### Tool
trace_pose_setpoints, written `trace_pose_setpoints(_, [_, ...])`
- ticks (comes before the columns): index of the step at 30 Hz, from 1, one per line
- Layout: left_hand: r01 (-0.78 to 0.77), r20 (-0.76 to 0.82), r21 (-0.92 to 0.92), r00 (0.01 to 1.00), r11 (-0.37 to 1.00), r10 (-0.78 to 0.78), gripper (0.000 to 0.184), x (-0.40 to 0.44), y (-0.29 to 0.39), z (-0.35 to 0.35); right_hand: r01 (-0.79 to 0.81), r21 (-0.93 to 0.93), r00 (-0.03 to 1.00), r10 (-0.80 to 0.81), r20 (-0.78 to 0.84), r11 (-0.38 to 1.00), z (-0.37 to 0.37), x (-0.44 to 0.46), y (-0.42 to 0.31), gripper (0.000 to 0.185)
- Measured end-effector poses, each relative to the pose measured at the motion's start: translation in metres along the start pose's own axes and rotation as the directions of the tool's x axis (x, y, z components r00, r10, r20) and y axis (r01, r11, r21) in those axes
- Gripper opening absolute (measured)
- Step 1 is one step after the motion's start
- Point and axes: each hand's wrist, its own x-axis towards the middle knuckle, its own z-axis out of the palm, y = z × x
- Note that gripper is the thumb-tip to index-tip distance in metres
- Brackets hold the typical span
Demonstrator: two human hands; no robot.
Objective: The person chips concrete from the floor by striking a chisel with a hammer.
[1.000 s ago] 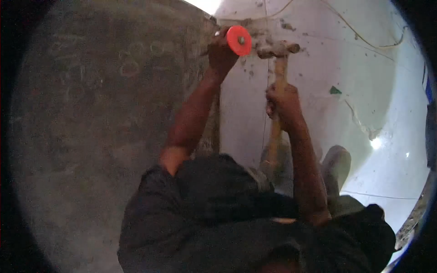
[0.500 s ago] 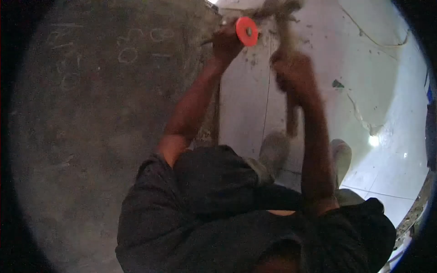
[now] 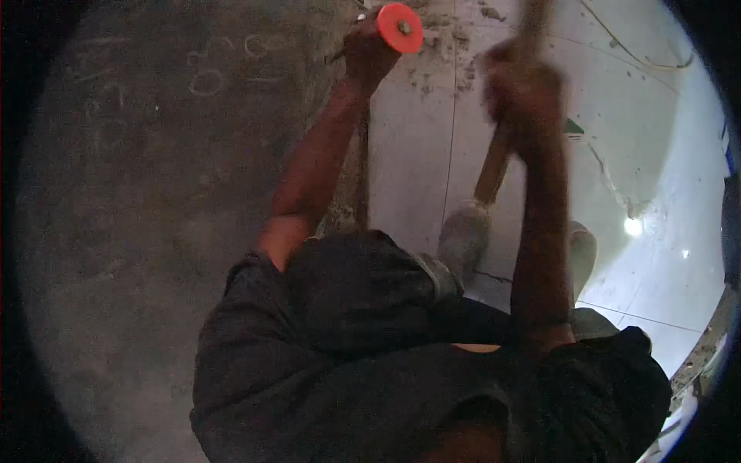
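My left hand is wrapped round a chisel with a round red hand guard. Its struck metal end faces up through the guard's centre, and the tip side points left toward the edge of a dark concrete surface. Off to the right, my right hand grips the wooden handle of a hammer, blurred by motion. The hammer's head lies beyond the top of the view. Hammer and chisel are apart.
White floor tiles carry debris near the chisel. A thin cable curves at upper right, and a small green piece lies below it. Chalk-like marks show on the concrete. My shoes stand on the tiles.
The hammer has swung up, so its head has left the view. My right hand has shifted right and slightly up. The chisel and left hand sit a little higher and further left.
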Motion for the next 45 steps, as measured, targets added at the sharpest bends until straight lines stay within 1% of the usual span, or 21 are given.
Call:
trace_pose_setpoints(1, [0.086,0.174,0.034,0.981,0.996,-0.090,0.030,-0.006,-0.026,0.019,0.292,-0.189,0.946,-0.312,-0.088,0.938,-0.024,0.010,-0.006,0.011])
trace_pose_setpoints(3, [0.172,0.335,0.099,0.922,0.980,-0.196,0.032,-0.013,-0.033,0.017,0.492,0.164,0.819,-0.390,-0.421,0.855,-0.044,0.018,-0.040,0.015])
trace_pose_setpoints(4, [0.168,0.176,-0.097,0.973,0.981,-0.149,0.034,-0.005,-0.011,0.009,0.443,0.656,0.838,-0.023,-0.545,0.611,-0.044,0.017,-0.058,0.019])
trace_pose_setpoints(5, [0.126,0.003,-0.287,0.992,0.950,-0.130,0.036,-0.001,0.006,-0.001,0.614,0.430,0.746,-0.309,-0.590,0.662,-0.033,0.043,0.011,0.019])
trace_pose_setpoints(7, [0.075,-0.031,-0.157,0.996,0.985,-0.081,0.031,0.002,0.018,-0.024,0.760,0.176,0.603,-0.577,-0.552,0.626,-0.017,0.057,0.076,0.023])
trace_pose_setpoints(9, [-0.004,-0.107,-0.050,0.994,0.999,-0.001,0.026,0.016,0.009,-0.004,0.451,0.207,0.876,-0.387,-0.288,0.868,-0.011,0.030,0.052,0.016])
trace_pose_setpoints(10, [-0.089,-0.099,-0.232,0.993,0.969,0.068,0.026,0.003,-0.027,0.022,0.242,0.193,0.965,-0.215,-0.148,0.951,0.004,0.015,0.037,0.013])
trace_pose_setpoints(12, [-0.191,-0.120,-0.388,0.981,0.902,0.156,0.025,0.016,-0.025,0.012,-0.158,0.094,0.982,0.147,0.118,0.983,0.028,-0.003,0.021,0.008])
trace_pose_setpoints(13, [0.130,0.156,-0.260,0.984,0.957,-0.091,0.030,0.002,-0.008,-0.007,-0.145,0.092,0.989,0.142,0.041,0.985,0.013,-0.002,0.009,0.009])
trace_pose_setpoints(15, [0.414,0.351,-0.042,0.858,0.909,-0.375,0.036,-0.005,0.007,-0.013,0.115,0.364,0.978,-0.041,-0.205,0.924,-0.018,0.011,-0.032,0.013])
trace_pose_setpoints(16, [0.290,0.179,-0.140,0.948,0.947,-0.264,0.027,-0.008,-0.004,0.000,0.297,0.608,0.941,-0.118,-0.317,0.736,-0.026,0.018,-0.046,0.016])
trace_pose_setpoints(17, [0.140,-0.005,-0.207,0.990,0.968,-0.144,0.021,-0.010,-0.008,0.006,0.408,0.754,0.894,-0.395,-0.214,0.514,-0.037,0.026,-0.041,0.019])
trace_pose_setpoints(20, [0.193,0.047,-0.235,0.981,0.953,-0.188,0.036,-0.002,0.005,-0.020,0.449,0.815,0.867,-0.401,-0.297,0.366,-0.008,0.023,0.024,0.030])
trace_pose_setpoints(22, [0.004,0.010,-0.214,1.000,0.977,-0.002,0.032,0.001,-0.038,0.014,0.162,0.513,0.978,-0.206,0.030,0.843,0.032,0.006,0.034,0.018])
trace_pose_setpoints(24, [-0.184,-0.004,-0.185,0.982,0.965,0.187,0.028,0.013,-0.047,0.015,-0.194,0.009,0.964,0.189,0.185,0.981,0.054,0.003,0.035,0.009])
trace_pose_setpoints(25, [-0.069,0.008,-0.228,0.997,0.971,0.073,0.028,0.007,-0.047,0.001,-0.187,0.015,0.969,0.182,0.167,0.982,0.051,0.008,0.032,0.009])
trace_pose_setpoints(27, [0.092,0.087,-0.277,0.994,0.956,-0.071,0.028,-0.011,-0.039,-0.019,0.282,-0.030,0.959,-0.282,-0.009,0.959,0.038,0.006,0.019,0.009])
trace_pose_setpoints(30, [0.145,0.138,-0.294,0.985,0.945,-0.108,0.028,-0.010,-0.039,-0.044,0.380,0.092,0.923,-0.370,-0.104,0.921,0.019,0.012,-0.047,0.012])
trace_pose_setpoints(33, [0.159,0.172,-0.311,0.979,0.937,-0.109,0.028,-0.015,-0.030,-0.070,0.319,0.499,0.912,-0.119,-0.391,0.806,0.008,0.004,-0.082,0.017])
trace_pose_setpoints(36, [0.172,0.206,-0.315,0.972,0.933,-0.110,0.028,-0.020,-0.017,-0.095,0.499,0.765,0.853,-0.390,-0.348,0.408,-0.009,0.004,-0.052,0.017])
trace_pose_setpoints(45, [0.094,0.153,-0.325,0.987,0.941,-0.046,0.028,0.008,-0.016,-0.092,0.294,0.545,0.925,-0.090,-0.369,0.785,-0.041,-0.008,-0.030,0.026])
